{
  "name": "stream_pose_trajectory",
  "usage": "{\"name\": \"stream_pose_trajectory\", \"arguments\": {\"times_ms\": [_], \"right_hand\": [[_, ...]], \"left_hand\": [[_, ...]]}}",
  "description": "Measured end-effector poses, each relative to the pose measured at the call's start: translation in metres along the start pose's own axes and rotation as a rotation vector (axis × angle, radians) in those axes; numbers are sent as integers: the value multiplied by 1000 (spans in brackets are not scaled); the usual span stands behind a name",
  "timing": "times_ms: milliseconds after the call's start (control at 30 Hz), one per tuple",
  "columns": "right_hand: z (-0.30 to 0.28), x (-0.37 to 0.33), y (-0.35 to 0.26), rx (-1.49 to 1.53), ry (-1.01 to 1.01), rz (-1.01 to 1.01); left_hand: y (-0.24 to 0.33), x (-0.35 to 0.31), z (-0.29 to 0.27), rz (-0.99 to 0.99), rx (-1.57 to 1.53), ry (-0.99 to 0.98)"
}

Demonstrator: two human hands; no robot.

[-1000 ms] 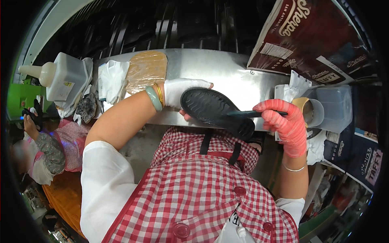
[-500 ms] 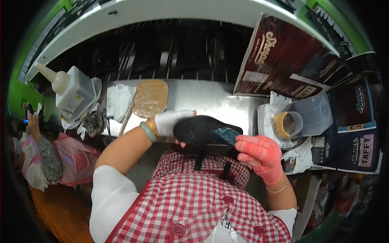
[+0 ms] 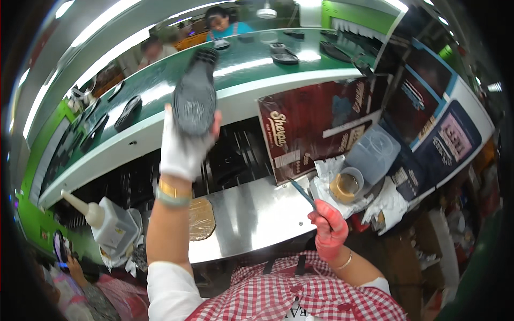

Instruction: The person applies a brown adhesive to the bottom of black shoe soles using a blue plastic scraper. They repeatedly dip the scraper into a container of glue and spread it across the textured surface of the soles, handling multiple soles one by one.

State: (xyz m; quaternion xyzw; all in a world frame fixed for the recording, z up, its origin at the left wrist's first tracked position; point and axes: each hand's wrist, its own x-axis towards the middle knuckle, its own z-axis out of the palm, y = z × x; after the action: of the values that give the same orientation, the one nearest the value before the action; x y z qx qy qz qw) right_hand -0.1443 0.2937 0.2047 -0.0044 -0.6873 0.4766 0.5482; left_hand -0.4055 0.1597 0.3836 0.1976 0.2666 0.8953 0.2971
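Observation:
My left hand (image 3: 181,152), in a white glove, is stretched far forward and wrapped round one end of a black shoe sole (image 3: 196,99). The sole is held up before the near edge of a green conveyor belt (image 3: 243,75), its other end overlapping the belt in view. My right hand (image 3: 330,231), in a red glove, is closed round a thin blue-green brush-like tool (image 3: 303,193) pointing up and left over the metal worktable (image 3: 257,216). Beside that hand stands a small clear cup (image 3: 349,182) with a tan band.
Several black soles or sandals, such as this sandal (image 3: 282,53), lie on the belt. A grey square bottle (image 3: 111,224) with a long nozzle stands left. A film-wrapped brown pad (image 3: 202,219) lies on the table. Printed cardboard (image 3: 316,120) stands right. People sit beyond the belt and at left.
My left hand has carried the sole from near my lap forward and up to the belt. My right hand has drawn the tool off the sole. The view has tilted up, showing the belt.

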Motion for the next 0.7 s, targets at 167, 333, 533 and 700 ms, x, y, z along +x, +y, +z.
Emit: {"name": "stream_pose_trajectory", "arguments": {"times_ms": [167,333,533,700], "right_hand": [[-2,-10,5,-57,-21,7],[-30,-31,1,-251,-77,41],[-21,-36,3,-170,-83,9],[-14,-38,7,-173,-33,35]], "left_hand": [[-38,43,4,-233,268,-84],[36,73,-62,712,1076,-100],[278,107,-208,146,2265,515],[304,133,-248,171,1919,482]]}}
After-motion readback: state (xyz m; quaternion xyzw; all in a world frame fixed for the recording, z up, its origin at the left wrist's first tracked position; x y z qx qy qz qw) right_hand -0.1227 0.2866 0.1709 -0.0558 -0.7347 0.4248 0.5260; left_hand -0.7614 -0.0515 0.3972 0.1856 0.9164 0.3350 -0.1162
